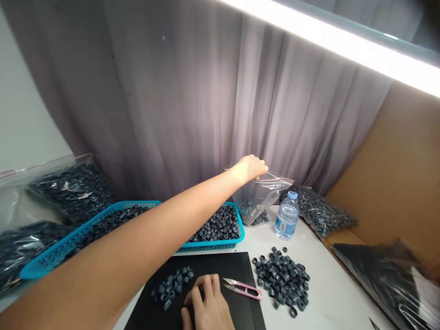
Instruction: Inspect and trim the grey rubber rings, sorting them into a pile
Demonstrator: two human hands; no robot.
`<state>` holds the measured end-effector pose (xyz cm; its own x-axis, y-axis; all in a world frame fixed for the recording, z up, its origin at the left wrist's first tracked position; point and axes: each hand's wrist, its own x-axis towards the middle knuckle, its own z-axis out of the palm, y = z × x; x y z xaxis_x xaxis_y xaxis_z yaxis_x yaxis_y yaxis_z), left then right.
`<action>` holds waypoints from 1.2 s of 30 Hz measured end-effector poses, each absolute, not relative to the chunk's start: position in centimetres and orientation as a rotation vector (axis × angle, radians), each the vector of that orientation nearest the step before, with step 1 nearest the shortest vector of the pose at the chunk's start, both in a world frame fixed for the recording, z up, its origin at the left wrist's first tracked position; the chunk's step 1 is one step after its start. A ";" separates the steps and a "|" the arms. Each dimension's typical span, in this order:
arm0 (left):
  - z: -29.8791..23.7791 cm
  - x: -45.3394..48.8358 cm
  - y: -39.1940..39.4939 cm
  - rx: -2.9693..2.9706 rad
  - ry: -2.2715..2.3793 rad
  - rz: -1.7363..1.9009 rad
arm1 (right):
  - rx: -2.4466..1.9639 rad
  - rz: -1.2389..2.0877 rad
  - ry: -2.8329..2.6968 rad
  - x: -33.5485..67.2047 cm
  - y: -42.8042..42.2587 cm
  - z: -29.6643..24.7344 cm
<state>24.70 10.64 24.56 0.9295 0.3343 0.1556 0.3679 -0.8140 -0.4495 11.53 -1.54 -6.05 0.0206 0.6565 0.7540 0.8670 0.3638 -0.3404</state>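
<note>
My left arm reaches across to the far side of the table. At its end my left hand [252, 167] is closed at the upper edge of a clear zip bag [263, 195], which has small dark grey rings in its bottom. On the black mat [223, 263] rests my right hand [209, 305], its fingers bent and a little apart, holding nothing that I can see. A small heap of dark grey rings [172, 286] lies left of it. To its right are pink thread snips [243, 289], blades pointing left.
A larger heap of rings [283, 279] lies right of the mat. Behind stand a blue basket [240, 224] of rings, partly hidden by my arm, and a water bottle [287, 217]. Filled bags lie left [75, 188] and right [319, 208]. A bright lamp [330, 39] hangs overhead.
</note>
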 end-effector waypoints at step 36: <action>5.1 1.4 6.6 -2.991 -0.715 -0.576 | -1.353 0.164 -1.902 13.9 -4.9 -3.5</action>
